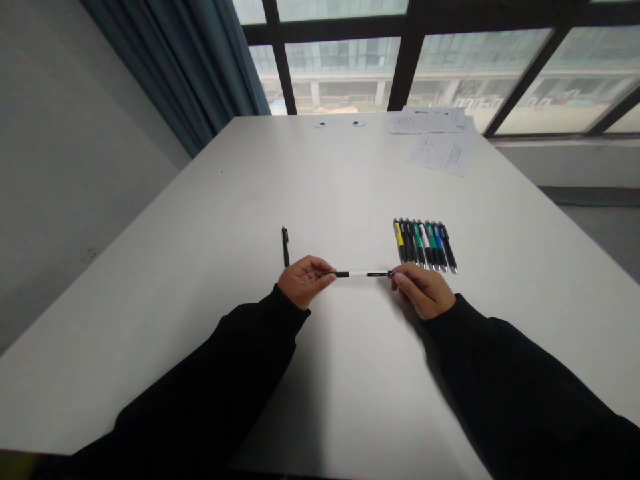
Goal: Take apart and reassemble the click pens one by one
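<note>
A white pen with a black grip and black clip [357, 274] is held level between my two hands, above the table. My left hand [306, 280] pinches its black grip end. The fingers of my right hand [423, 288] are closed on the other end, by the clip. Just beyond my left hand lies a black pen [285, 245], pointing away from me. Past my right hand is a row of several pens [423, 243] side by side, with yellow, black, green, white and blue barrels.
The white table [310, 180] stretches away to a dark-framed window [345, 73]. Printed papers [440, 147] lie at its far right corner, and two small round fittings [323, 125] sit near the far edge. A blue curtain [200, 73] hangs at the left.
</note>
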{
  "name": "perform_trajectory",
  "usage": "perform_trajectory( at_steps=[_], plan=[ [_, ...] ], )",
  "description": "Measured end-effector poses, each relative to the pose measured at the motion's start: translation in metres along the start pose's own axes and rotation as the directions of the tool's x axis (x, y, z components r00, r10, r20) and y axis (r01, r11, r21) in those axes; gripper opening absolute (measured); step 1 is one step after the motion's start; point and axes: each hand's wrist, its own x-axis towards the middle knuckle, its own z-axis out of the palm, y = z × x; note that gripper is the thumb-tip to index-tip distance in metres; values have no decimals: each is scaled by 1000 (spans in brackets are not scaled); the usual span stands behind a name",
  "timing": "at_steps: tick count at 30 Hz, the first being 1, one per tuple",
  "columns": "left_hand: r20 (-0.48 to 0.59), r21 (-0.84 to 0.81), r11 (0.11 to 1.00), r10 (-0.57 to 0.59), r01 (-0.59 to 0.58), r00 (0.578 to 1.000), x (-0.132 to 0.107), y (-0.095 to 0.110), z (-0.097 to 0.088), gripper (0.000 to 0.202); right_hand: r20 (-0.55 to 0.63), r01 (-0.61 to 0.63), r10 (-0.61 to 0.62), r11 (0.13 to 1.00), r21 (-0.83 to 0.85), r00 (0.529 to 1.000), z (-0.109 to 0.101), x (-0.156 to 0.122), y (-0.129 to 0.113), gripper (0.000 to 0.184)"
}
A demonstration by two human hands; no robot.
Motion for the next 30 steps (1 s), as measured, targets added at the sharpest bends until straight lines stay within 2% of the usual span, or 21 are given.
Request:
perform_trajectory(
  at_steps=[4, 10, 14, 20, 30],
  plan=[
    [-40, -118, 991, -75, 70, 996, 3, 6, -1, 31, 53, -17, 16, 1000, 3, 998, -2, 0, -2, 36],
    [-20, -244, 959, -152, 143, 988, 2, 13, -1, 35, 11, -116, 115, 991, 68, 993, -1, 0, -1, 26],
    [-10, -198, 970, -146, 141, 989, 2, 12, -1, 34, 48, -113, 112, 993, 20, 993, -3, 1, -2, 22],
    [9, -84, 991, -103, 103, 995, 4, 6, -5, 33, 50, -106, 109, 993, -42, 993, -5, 2, -6, 28],
    [21, -47, 994, -99, 100, 995, 3, 4, -5, 36, 51, -106, 111, 991, -80, 993, -5, 3, -7, 33]
  ],
)
